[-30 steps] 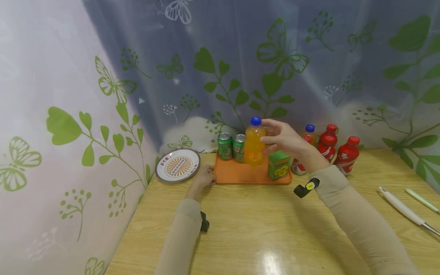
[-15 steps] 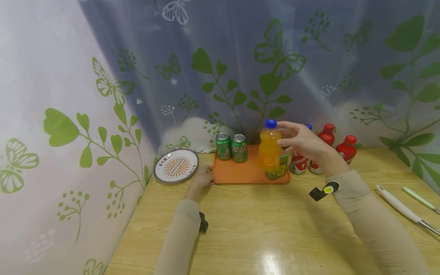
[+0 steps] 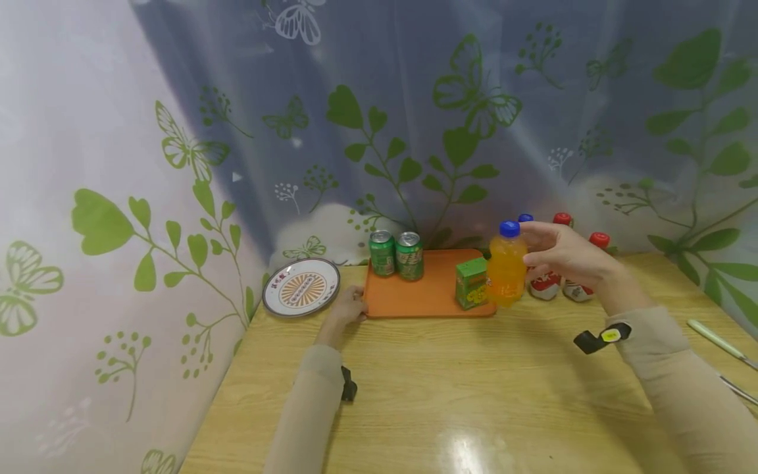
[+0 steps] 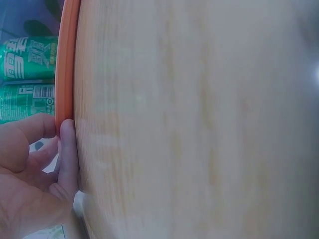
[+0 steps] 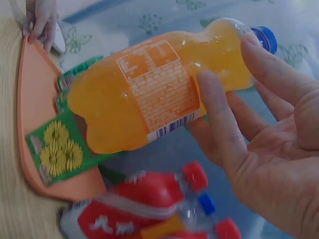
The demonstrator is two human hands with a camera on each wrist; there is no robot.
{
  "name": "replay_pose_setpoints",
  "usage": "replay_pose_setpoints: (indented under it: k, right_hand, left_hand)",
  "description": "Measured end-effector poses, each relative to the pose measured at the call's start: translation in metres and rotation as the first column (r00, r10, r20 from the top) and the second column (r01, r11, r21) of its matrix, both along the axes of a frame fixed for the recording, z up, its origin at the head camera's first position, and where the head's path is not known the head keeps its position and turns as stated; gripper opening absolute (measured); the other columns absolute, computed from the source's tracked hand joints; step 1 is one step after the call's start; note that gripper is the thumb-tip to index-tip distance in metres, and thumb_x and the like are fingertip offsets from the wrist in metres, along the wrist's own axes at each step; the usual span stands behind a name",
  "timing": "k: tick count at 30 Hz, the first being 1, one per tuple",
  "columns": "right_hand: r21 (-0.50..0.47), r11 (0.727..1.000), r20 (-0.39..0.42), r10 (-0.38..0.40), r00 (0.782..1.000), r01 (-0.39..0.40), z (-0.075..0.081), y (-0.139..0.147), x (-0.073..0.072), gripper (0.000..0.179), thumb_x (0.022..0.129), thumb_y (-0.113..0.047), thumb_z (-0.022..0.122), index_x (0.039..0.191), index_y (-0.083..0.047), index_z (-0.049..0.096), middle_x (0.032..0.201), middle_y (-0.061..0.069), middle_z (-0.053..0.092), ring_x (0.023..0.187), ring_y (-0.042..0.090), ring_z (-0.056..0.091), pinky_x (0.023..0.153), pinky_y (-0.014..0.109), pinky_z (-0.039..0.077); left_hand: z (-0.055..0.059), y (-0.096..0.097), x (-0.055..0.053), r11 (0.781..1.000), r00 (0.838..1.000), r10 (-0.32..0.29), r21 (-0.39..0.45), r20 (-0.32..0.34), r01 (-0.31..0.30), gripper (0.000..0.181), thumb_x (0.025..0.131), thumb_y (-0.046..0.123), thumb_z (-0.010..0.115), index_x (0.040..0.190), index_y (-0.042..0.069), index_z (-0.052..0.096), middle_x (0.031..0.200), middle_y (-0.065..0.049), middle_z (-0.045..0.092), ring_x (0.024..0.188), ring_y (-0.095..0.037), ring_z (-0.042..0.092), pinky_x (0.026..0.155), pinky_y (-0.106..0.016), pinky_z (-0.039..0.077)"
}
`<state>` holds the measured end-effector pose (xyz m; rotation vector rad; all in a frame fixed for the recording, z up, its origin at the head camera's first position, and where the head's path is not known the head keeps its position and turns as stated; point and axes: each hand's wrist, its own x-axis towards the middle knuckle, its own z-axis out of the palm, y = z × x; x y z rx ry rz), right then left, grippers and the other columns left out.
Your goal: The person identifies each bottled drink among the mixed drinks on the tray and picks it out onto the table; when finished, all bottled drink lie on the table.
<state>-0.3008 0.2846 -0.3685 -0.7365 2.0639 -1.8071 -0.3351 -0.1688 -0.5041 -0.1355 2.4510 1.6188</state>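
Note:
My right hand [image 3: 565, 257] grips a bottle of orange soda [image 3: 507, 266] with a blue cap, thumb and fingers around its upper part. The bottle is upright, in front of the right end of the orange tray [image 3: 403, 304]. In the right wrist view the soda's printed label and barcode show. My left hand [image 3: 348, 306] pinches the tray's near left corner; the left wrist view has thumb and finger on either side of the rim [image 4: 66, 64]. Two green cans [image 3: 382, 253] stand at the tray's back left, and a green drink carton [image 3: 470, 284] with yellow flowers at its right.
Several red-labelled bottles [image 3: 545, 287] with red caps stand right of the tray, partly hidden by my right hand. Among them is another blue cap [image 3: 525, 218]. A patterned plate [image 3: 301, 287] lies on the left, and a green-handled utensil [image 3: 716, 339] on the right.
My right hand has carried the orange soda bottle rightward, from above the middle of the tray, past the carton, to the tray's right end. My left hand has stayed at the tray corner.

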Motion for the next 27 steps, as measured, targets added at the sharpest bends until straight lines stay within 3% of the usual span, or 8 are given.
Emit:
replay_pose_setpoints:
  k: [10, 15, 18, 22, 27]
  right_hand:
    - [-0.024, 1.0, -0.012, 0.002, 1.0, -0.002, -0.033, 0.048, 0.007, 0.054, 0.102, 0.009, 0.053, 0.144, -0.025, 0.056, 0.135, -0.01, 0.072, 0.111, 0.018, 0.075, 0.084, 0.048, 0.069]
    - [-0.004, 0.996, 0.019, -0.094, 0.995, 0.094, -0.048, 0.061, 0.011, 0.055, 0.102, 0.008, 0.055, 0.142, -0.03, 0.055, 0.132, -0.014, 0.072, 0.11, 0.014, 0.074, 0.085, 0.04, 0.069]
    - [0.043, 0.991, 0.016, -0.13, 0.991, 0.129, -0.055, 0.068, 0.012, 0.055, 0.101, 0.006, 0.058, 0.14, -0.033, 0.055, 0.132, -0.018, 0.071, 0.111, 0.011, 0.073, 0.087, 0.037, 0.068]
    - [0.065, 0.989, 0.0, -0.13, 0.992, 0.129, -0.064, 0.077, 0.011, 0.057, 0.099, 0.008, 0.06, 0.14, -0.032, 0.054, 0.132, -0.02, 0.069, 0.112, 0.01, 0.072, 0.087, 0.04, 0.069]
    - [-0.004, 0.996, 0.003, -0.093, 0.996, 0.093, -0.074, 0.085, 0.011, 0.057, 0.099, 0.013, 0.056, 0.14, -0.027, 0.055, 0.132, -0.015, 0.07, 0.111, 0.011, 0.073, 0.085, 0.04, 0.069]
  left_hand:
    - [-0.014, -0.002, -0.015, 0.999, 1.0, -0.005, -0.037, 0.022, 0.006, 0.064, 0.093, -0.008, 0.055, 0.155, -0.002, 0.042, 0.131, -0.022, 0.056, 0.081, -0.012, 0.058, 0.065, -0.016, 0.058]
    - [-0.007, 0.0, -0.007, 1.0, 1.0, -0.007, -0.029, 0.01, 0.007, 0.061, 0.093, -0.009, 0.055, 0.153, -0.004, 0.043, 0.122, -0.018, 0.056, 0.08, -0.012, 0.057, 0.065, -0.015, 0.058]
    - [-0.011, -0.002, -0.011, 1.0, 1.0, -0.011, -0.013, 0.005, 0.011, 0.062, 0.091, -0.01, 0.056, 0.152, -0.005, 0.044, 0.118, -0.018, 0.056, 0.078, -0.013, 0.057, 0.065, -0.018, 0.059]
    - [-0.019, -0.006, -0.022, 1.0, 1.0, -0.031, -0.003, 0.001, 0.031, 0.063, 0.089, -0.01, 0.057, 0.151, -0.006, 0.044, 0.116, -0.019, 0.057, 0.077, -0.017, 0.061, 0.068, -0.025, 0.064]
    - [-0.011, -0.004, -0.013, 0.999, 0.999, -0.035, -0.009, -0.004, 0.035, 0.061, 0.091, -0.009, 0.056, 0.151, -0.007, 0.043, 0.119, -0.02, 0.057, 0.079, -0.015, 0.06, 0.067, -0.021, 0.062]
